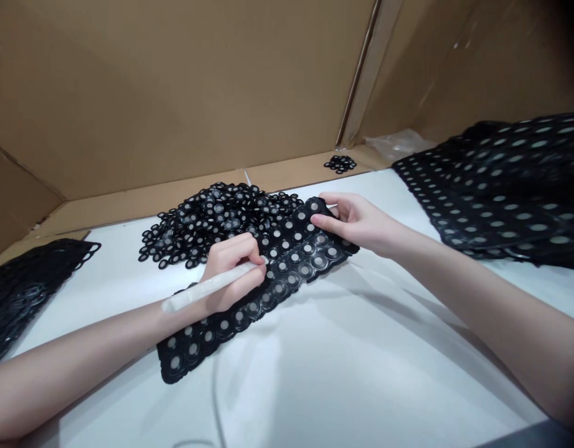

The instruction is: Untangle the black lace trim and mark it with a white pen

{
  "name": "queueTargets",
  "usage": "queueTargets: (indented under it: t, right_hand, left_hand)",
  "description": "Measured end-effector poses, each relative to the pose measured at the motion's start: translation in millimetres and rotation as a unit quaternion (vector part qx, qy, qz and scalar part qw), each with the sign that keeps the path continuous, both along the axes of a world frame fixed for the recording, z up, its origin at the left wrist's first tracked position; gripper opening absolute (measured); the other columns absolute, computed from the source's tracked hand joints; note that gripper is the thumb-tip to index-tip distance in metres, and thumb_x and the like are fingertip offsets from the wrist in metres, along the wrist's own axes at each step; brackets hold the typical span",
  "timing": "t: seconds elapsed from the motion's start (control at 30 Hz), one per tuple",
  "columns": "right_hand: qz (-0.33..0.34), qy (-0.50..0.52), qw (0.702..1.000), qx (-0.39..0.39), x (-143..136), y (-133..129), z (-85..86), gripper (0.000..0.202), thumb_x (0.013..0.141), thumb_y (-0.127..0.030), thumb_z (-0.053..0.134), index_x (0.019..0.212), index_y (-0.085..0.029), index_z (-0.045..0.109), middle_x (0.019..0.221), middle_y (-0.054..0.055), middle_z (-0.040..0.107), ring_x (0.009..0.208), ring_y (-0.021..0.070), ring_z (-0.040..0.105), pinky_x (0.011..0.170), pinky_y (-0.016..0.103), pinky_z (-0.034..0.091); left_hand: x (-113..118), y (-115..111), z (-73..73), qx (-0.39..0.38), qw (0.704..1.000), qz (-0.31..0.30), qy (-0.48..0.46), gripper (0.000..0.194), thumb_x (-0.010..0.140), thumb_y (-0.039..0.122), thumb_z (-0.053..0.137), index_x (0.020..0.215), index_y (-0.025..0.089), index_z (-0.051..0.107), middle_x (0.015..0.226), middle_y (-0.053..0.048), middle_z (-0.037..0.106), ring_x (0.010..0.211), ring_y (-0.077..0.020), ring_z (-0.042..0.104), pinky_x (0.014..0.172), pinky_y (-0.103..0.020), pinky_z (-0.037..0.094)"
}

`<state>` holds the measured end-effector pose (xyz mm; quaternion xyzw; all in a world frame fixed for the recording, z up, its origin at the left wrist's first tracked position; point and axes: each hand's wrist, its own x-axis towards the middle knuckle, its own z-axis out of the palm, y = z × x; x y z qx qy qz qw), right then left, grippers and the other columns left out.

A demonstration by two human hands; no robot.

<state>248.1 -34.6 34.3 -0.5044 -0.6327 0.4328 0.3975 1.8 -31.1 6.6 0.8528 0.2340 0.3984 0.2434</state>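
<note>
A black rubber-like sheet [254, 308] with rows of round pale-centred discs lies slantwise across the white table. My left hand [233, 264] is closed around a white pen-like tool [207, 287], whose tip meets the sheet near its middle. With thumb and fingers, my right hand [352, 218] pinches the sheet's upper right end, which looks slightly raised. Just behind the sheet is a heap of small black rings [216, 214], many with pale or clear centres. My left hand and wrist hide part of the sheet.
At the right, a stack of similar dotted black sheets [502, 186] reaches the cardboard wall [198, 87]. More black sheets or strips [30, 292] lie at the far left. A small cluster of black rings [340, 163] and clear plastic [399, 144] rest at the back.
</note>
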Motion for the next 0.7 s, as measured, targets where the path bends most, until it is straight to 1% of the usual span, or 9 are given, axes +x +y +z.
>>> queueTargets:
  t: [0.13, 0.3, 0.37, 0.47, 0.6, 0.7]
  right_hand:
    - [-0.002, -0.003, 1.000, 0.007, -1, -3, 5.1, 0.035, 0.068, -0.045, 0.076, 0.075, -0.020, 0.053, 0.065, -0.001, 0.057, 0.056, 0.0128, 0.052, 0.048, 0.024, 0.037]
    - [-0.008, -0.013, 1.000, 0.011, -8, -14, 21.2, 0.038, 0.066, -0.047, 0.077, 0.070, -0.022, 0.048, 0.057, -0.003, 0.051, 0.050, 0.0108, 0.047, 0.044, 0.024, 0.031]
    - [-0.002, -0.013, 1.000, 0.007, -10, -17, 24.8, 0.038, 0.066, -0.048, 0.076, 0.070, -0.022, 0.048, 0.057, -0.003, 0.051, 0.049, 0.0110, 0.047, 0.045, 0.024, 0.031]
    - [0.001, -0.016, 1.000, 0.007, -7, -13, 20.5, 0.038, 0.066, -0.048, 0.075, 0.071, -0.022, 0.049, 0.057, -0.003, 0.050, 0.049, 0.0106, 0.047, 0.045, 0.025, 0.031]
    - [-0.018, -0.049, 0.998, 0.020, 3, -2, 4.8, 0.040, 0.067, -0.047, 0.075, 0.068, -0.021, 0.045, 0.055, -0.004, 0.047, 0.047, 0.0095, 0.043, 0.043, 0.023, 0.027]
    - [-0.020, -0.055, 0.998, 0.014, 6, 2, -0.9, 0.039, 0.066, -0.047, 0.076, 0.070, -0.020, 0.048, 0.057, -0.003, 0.052, 0.050, 0.0113, 0.048, 0.043, 0.023, 0.031]
  left_hand:
    - [-2, 2, -3.0, 0.017, 1.000, -0.006, 0.018, 0.016, 0.079, 0.009, 0.056, 0.067, 0.016, 0.048, 0.069, 0.001, 0.052, 0.065, -0.0112, 0.050, 0.061, -0.025, 0.038]
    - [1, 3, -1.2, 0.039, 0.997, -0.014, 0.063, 0.011, 0.084, 0.012, 0.054, 0.074, 0.016, 0.053, 0.076, -0.001, 0.055, 0.070, -0.0116, 0.052, 0.065, -0.024, 0.042]
    - [3, 2, 0.3, 0.041, 0.996, -0.018, 0.077, 0.011, 0.085, 0.013, 0.053, 0.074, 0.016, 0.053, 0.077, -0.001, 0.056, 0.071, -0.0119, 0.053, 0.066, -0.025, 0.043]
    - [3, 2, 1.5, 0.029, 0.997, -0.018, 0.071, 0.012, 0.084, 0.013, 0.054, 0.072, 0.016, 0.052, 0.075, -0.001, 0.056, 0.068, -0.0119, 0.052, 0.064, -0.025, 0.042]
    - [-4, 0, 0.0, -0.026, 0.999, -0.005, -0.027, 0.017, 0.081, 0.015, 0.059, 0.067, 0.017, 0.049, 0.068, 0.001, 0.052, 0.061, -0.0108, 0.048, 0.058, -0.026, 0.037]
    - [-6, 0, -1.7, -0.058, 0.995, 0.014, -0.077, 0.018, 0.081, 0.016, 0.059, 0.067, 0.017, 0.048, 0.067, 0.002, 0.050, 0.060, -0.0106, 0.046, 0.057, -0.026, 0.035]
